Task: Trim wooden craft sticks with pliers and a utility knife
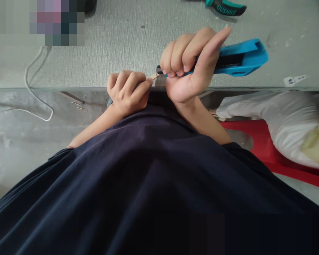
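My right hand (191, 63) is wrapped round a blue utility knife (239, 58), its body pointing right and its dark tip at the left by my fingers. My left hand (127, 92) is closed in a fist and pinches a small pale sliver of wood (154, 75) that meets the knife's tip. Both hands hover at the near edge of the grey table (108, 46), just above my dark blue shirt (149, 177).
A teal-handled tool (227, 7) lies at the table's far edge. A white cable (32, 92) loops over the edge at the left. Small wood shavings (78, 104) lie below the edge. A red stool (268, 145) with a white cloth bundle (276, 120) stands at the right.
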{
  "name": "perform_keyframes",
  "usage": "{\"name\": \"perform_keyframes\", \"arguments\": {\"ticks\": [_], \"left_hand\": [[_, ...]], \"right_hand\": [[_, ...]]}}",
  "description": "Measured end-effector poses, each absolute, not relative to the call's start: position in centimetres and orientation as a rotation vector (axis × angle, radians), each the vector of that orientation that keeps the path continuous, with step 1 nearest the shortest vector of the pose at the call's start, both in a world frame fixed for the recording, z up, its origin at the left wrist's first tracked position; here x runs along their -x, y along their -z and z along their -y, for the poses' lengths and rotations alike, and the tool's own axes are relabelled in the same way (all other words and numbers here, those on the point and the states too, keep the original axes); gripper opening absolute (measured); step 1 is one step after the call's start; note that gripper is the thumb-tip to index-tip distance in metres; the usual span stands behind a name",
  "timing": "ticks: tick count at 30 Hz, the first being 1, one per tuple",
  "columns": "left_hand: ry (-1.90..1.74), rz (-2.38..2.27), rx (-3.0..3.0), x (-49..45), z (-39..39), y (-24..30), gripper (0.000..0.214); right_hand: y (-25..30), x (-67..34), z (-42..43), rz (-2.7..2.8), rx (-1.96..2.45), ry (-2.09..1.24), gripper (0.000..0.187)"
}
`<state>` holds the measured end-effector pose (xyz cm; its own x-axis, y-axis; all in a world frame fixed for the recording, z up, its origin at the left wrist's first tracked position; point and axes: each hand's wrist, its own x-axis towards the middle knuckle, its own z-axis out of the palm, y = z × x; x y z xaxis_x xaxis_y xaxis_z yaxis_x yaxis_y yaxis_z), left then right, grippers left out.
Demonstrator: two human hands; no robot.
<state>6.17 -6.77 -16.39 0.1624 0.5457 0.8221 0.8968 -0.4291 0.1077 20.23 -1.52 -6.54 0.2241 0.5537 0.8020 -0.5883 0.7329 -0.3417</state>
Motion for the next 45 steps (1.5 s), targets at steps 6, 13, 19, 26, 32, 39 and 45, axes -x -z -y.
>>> {"name": "perform_keyframes", "arguments": {"ticks": [6,13,19,26,32,39,45], "left_hand": [[1.161,1.453,2.107,-6.0,6.7,16.6,0.034],[1.196,1.501,2.140,-6.1,6.7,16.6,0.037],[1.154,1.590,2.182,-6.5,6.7,16.4,0.046],[1.218,1.626,2.215,-6.2,6.4,17.2,0.039],[1.211,1.533,2.157,-6.4,6.5,17.0,0.031],[1.201,1.570,2.157,-6.4,6.5,16.5,0.042],[1.195,1.603,2.195,-6.3,6.4,16.6,0.041]], "right_hand": [[6.0,-20.2,2.0,1.063,0.008,-0.853,0.082],[4.5,-20.7,4.4,1.109,0.172,-0.913,0.082],[4.6,-21.6,5.3,1.179,0.194,-0.867,0.075],[5.0,-20.8,4.9,1.102,0.227,-0.861,0.076],[5.5,-20.8,4.5,1.030,0.104,-0.882,0.073],[4.8,-20.1,4.0,0.908,0.131,-0.805,0.081],[5.4,-20.4,3.8,1.028,0.114,-0.860,0.079]]}}
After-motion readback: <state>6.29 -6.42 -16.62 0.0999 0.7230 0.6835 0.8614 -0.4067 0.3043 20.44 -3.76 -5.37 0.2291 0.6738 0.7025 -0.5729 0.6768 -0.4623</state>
